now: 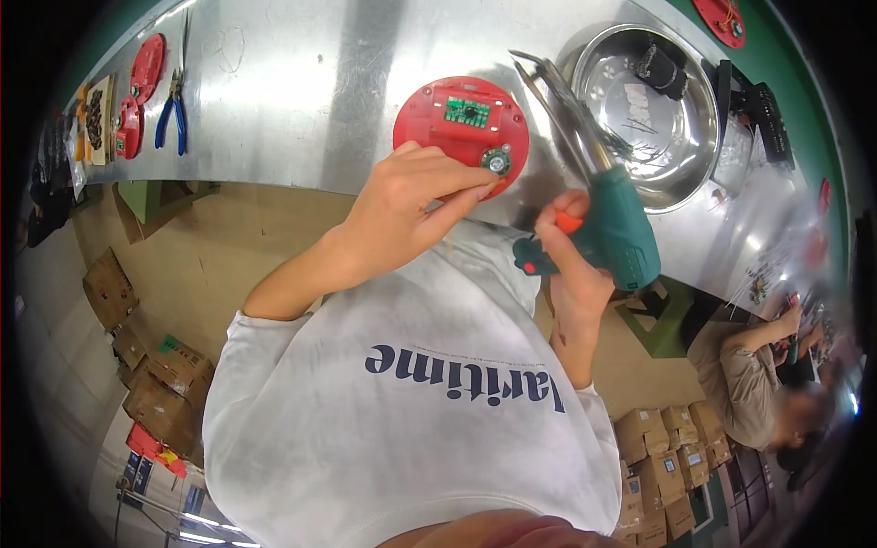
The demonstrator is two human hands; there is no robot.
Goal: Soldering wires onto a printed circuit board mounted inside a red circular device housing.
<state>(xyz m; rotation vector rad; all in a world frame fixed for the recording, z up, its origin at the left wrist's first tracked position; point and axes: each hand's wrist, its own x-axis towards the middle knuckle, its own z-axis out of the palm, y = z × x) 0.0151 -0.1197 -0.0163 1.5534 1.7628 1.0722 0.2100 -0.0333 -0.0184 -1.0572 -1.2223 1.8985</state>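
Observation:
A round red plastic housing [422, 114] lies on the metal table with its inner side up. A green circuit board [469, 112] sits in its upper part, and a small round component [496, 163] with a silvery centre sits at its lower right. My left hand [411, 196] rests over the housing's lower edge. Its thumb and forefinger are pinched together beside the round component, and whatever is between them is too small to make out. My right hand [574, 256] grips a green cordless screwdriver [630, 233] by its handle, thumb by the orange trigger. The long metal shaft points away, over the table.
A shiny steel bowl [671, 187] with a black mesh piece [662, 73] and thin metal pieces stands to the right. Blue-handled pliers [172, 119], red housings [131, 128] and a small parts tray [98, 119] lie at far left. Another person [740, 374] works at right.

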